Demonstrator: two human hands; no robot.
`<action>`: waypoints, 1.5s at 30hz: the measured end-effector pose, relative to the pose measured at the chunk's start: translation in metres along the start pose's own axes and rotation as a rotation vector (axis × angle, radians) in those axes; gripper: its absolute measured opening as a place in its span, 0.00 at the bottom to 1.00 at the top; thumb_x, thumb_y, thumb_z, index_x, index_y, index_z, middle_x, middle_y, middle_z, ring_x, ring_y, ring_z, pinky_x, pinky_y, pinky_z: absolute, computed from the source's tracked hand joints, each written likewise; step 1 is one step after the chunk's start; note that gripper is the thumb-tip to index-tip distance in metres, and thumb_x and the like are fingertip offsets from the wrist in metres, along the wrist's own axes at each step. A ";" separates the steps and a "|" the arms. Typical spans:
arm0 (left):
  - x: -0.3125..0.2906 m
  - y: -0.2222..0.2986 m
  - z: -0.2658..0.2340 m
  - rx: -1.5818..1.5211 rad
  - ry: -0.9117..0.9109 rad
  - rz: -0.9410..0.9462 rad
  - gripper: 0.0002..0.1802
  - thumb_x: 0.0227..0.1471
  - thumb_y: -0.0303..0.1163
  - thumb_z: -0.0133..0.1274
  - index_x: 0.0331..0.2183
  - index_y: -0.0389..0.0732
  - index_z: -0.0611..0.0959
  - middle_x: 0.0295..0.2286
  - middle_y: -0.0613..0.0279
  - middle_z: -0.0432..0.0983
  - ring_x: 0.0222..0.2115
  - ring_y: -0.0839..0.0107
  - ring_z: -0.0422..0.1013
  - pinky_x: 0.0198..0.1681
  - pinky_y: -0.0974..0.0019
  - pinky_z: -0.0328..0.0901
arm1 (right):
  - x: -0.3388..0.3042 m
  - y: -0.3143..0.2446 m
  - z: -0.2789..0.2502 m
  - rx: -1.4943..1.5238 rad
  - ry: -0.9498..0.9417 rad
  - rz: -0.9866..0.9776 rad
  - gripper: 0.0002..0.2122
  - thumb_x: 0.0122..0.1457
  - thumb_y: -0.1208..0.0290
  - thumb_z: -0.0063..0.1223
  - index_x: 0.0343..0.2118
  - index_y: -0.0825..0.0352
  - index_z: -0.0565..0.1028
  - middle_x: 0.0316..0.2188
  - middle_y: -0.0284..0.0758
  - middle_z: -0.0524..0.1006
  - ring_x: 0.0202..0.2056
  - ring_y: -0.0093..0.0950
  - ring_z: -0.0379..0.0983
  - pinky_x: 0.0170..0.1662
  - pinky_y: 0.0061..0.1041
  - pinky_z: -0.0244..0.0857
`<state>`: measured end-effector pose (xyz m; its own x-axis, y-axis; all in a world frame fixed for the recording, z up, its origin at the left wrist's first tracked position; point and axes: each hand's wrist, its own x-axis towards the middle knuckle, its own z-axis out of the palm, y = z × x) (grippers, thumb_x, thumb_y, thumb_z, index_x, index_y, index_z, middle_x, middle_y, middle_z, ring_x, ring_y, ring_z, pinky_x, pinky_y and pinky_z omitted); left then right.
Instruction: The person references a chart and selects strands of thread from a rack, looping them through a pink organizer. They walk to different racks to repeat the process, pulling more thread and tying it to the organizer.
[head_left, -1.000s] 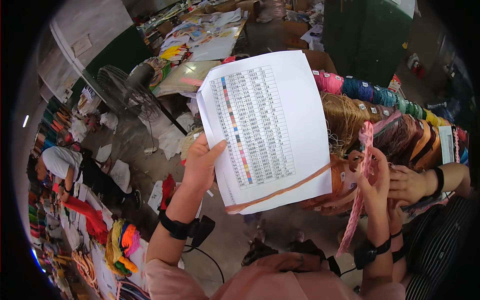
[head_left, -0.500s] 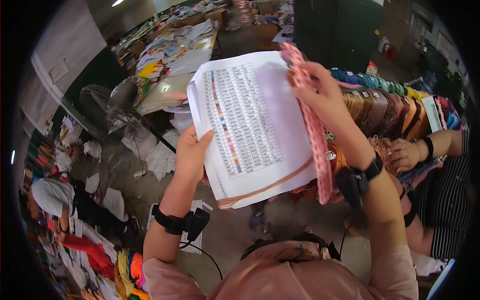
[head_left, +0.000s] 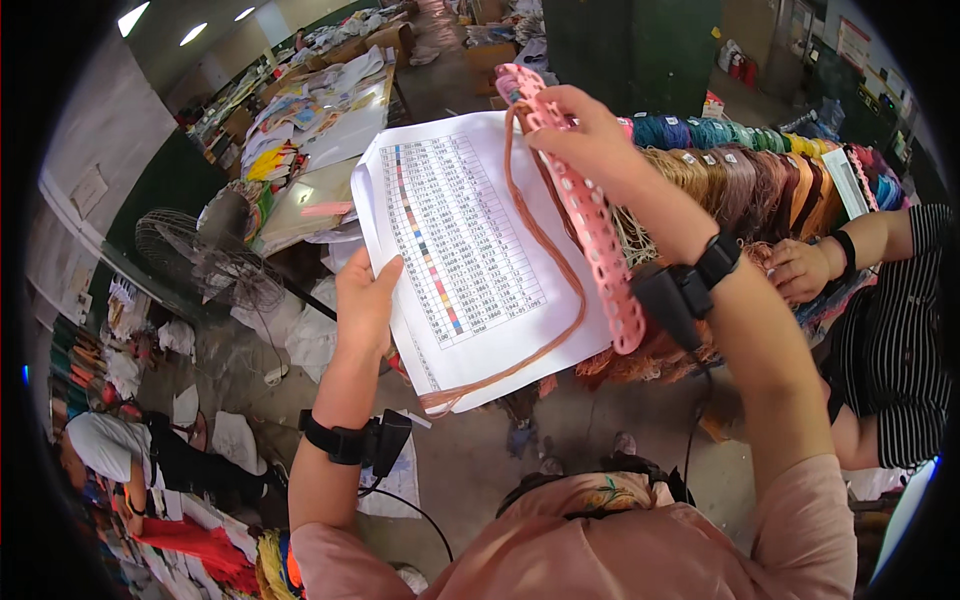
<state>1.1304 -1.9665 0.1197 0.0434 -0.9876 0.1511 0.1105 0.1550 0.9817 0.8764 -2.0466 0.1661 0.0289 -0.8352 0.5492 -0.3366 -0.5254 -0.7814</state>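
Observation:
My left hand (head_left: 364,300) grips the left edge of a few white printed sheets (head_left: 560,345), thumb on top. The top sheet bears a table with a column of small coloured squares. At the upper right, my right hand (head_left: 585,130) is closed on a long pink strip (head_left: 600,260) with rows of holes, which slants down along the sheets' right edge. From the strip's top end, a brown thread strand (head_left: 560,260) loops down across the paper to its lower left corner. The right fingertips are partly hidden behind the strip.
Hanks of coloured thread (head_left: 700,185) hang in a row at the right. Beside them is another person's hand (head_left: 800,270). A standing fan (head_left: 205,255) is at the left, near a paper-covered table (head_left: 340,110). Another person (head_left: 105,445) bends at the lower left.
My right hand and the pink strip have shifted left and up, and the strip's holed face now shows. The brown strand, earlier along the sheets' lower edge, now loops up across the paper.

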 end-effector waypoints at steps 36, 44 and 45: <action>0.012 0.027 -0.024 0.216 -0.067 -0.212 0.24 0.44 0.27 0.44 0.44 0.30 0.59 0.35 0.55 0.65 0.34 0.72 0.64 0.38 0.74 0.59 | 0.023 0.144 -0.154 -1.125 -0.541 0.131 0.18 0.46 0.66 0.39 0.41 0.65 0.65 0.36 0.46 0.68 0.37 0.39 0.66 0.37 0.34 0.61; -0.015 0.030 -0.028 0.384 -0.066 -0.155 0.23 0.43 0.26 0.44 0.44 0.33 0.61 0.37 0.58 0.62 0.38 0.74 0.59 0.43 0.74 0.53 | 0.005 0.112 -0.147 -1.224 -0.572 0.164 0.21 0.45 0.59 0.43 0.42 0.63 0.64 0.38 0.44 0.66 0.40 0.38 0.62 0.41 0.32 0.57; -0.017 0.030 -0.026 0.381 -0.071 -0.146 0.23 0.43 0.26 0.44 0.44 0.33 0.61 0.37 0.58 0.62 0.38 0.74 0.59 0.43 0.74 0.53 | 0.001 0.108 -0.150 -1.199 -0.567 0.243 0.22 0.45 0.59 0.42 0.43 0.63 0.63 0.39 0.45 0.65 0.43 0.39 0.60 0.45 0.30 0.54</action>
<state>1.1592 -1.9443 0.1431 -0.0158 -0.9999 0.0014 -0.2659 0.0056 0.9640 0.6987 -2.0801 0.1273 0.1348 -0.9908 0.0101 -0.9893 -0.1340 0.0580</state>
